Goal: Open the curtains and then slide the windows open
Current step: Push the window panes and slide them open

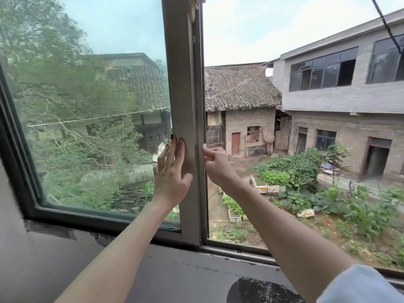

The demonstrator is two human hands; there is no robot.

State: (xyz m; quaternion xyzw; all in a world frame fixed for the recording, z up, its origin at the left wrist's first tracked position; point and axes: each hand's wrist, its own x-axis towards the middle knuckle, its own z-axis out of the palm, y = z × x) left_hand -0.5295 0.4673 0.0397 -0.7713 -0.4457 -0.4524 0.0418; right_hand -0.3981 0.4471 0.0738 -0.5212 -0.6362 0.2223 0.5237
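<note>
Head view puts the sliding window sash across the left and centre of the frame, its pale upright stile just left of centre and the right half of the frame standing open to the yard. The left hand lies flat on that stile with fingers spread, two fingertips over onto the glass, while the right hand hooks its curled fingers round the stile's outer edge from the open side. Below runs the dark window sill, and beyond, at centre right, a tiled-roof brick house and a grey two-storey building.
</note>
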